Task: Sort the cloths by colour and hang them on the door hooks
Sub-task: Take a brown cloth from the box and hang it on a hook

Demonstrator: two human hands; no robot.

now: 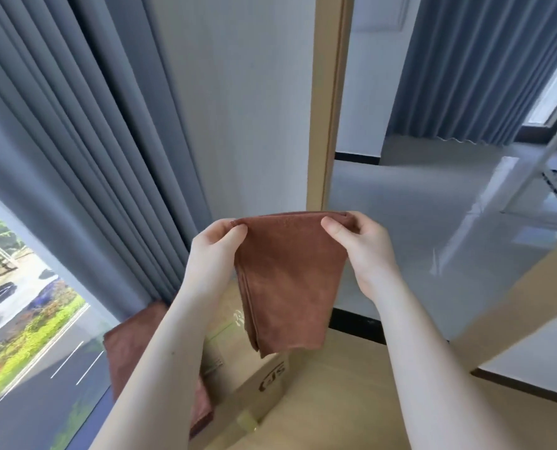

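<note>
Head view: left grip [215, 251] and right grip [361, 251] pinch the top corners of the brown cloth [290, 280]; I fear its folded layers slip apart if either pinch slackens.

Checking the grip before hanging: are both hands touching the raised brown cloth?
Touching. The head view shows the left hand and the right hand each pinching a top corner of the raised cloth, with the thumb in front.
</note>
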